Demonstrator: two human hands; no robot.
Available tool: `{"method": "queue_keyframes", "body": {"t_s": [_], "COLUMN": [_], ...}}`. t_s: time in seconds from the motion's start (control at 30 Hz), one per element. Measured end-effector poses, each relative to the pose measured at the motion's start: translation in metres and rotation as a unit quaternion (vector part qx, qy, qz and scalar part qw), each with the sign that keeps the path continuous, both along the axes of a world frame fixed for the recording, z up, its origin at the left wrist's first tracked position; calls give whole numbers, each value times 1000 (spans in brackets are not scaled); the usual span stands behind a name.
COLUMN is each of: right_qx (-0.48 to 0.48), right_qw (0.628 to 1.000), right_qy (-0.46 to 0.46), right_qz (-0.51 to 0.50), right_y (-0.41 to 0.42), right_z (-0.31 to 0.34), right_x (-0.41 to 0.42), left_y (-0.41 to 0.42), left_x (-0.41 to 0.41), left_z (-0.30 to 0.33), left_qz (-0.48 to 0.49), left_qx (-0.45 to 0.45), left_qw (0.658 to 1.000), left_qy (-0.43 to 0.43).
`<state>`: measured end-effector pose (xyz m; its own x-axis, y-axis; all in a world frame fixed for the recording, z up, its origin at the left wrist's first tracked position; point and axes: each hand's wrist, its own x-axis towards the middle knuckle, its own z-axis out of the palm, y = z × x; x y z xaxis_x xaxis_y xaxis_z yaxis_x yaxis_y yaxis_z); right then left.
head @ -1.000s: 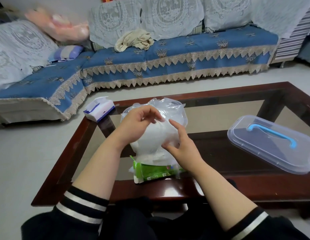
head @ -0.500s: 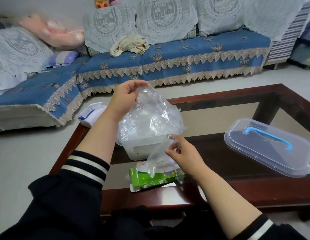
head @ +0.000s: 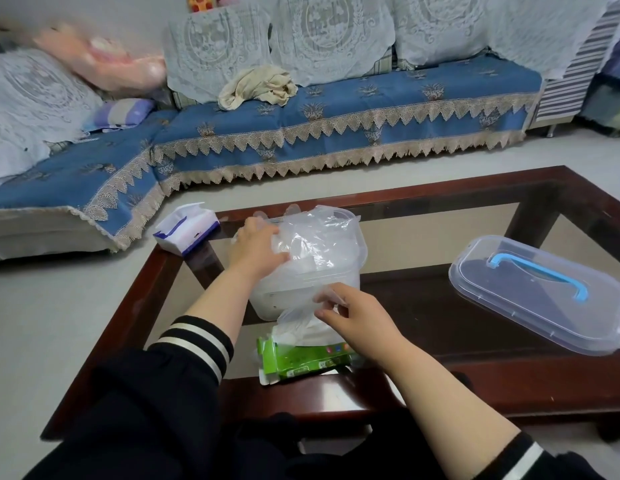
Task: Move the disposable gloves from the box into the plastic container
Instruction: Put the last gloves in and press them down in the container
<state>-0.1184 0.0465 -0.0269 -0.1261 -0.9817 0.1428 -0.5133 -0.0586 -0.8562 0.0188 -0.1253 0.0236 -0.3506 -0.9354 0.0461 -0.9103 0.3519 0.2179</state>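
A green glove box [head: 301,360] lies near the table's front edge, with thin clear gloves sticking up out of it. Just behind it stands the clear plastic container [head: 350,282], heaped with crumpled clear gloves [head: 315,237]. My left hand [head: 258,247] reaches into the container's left side and presses on the heap; whether its fingers grip a glove is hidden. My right hand [head: 353,311] hovers over the box and pinches the top of a glove [head: 298,317] rising from it.
The container's clear lid [head: 540,292] with a blue handle lies on the right of the dark glass-topped coffee table [head: 475,216]. A white and blue tissue box [head: 187,230] sits at the table's far left corner. A blue sofa stands behind.
My left hand has come down from holding a glove high and now pushes it into the container. My right hand stays over the box, still on a glove.
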Motion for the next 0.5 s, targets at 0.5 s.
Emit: {"method": "queue_keyframes", "body": {"t_s": [0.5], "right_qx": [-74], "right_qw": [981], "right_qy": [-168], "right_qz": [-61], "right_y": [7], "right_z": [10], "right_x": [6], "left_y": [31], "left_x": [8], "left_z": [34], "left_qz": [-68], "left_qx": [-95], "left_qw": [988], "left_qy": [97]}}
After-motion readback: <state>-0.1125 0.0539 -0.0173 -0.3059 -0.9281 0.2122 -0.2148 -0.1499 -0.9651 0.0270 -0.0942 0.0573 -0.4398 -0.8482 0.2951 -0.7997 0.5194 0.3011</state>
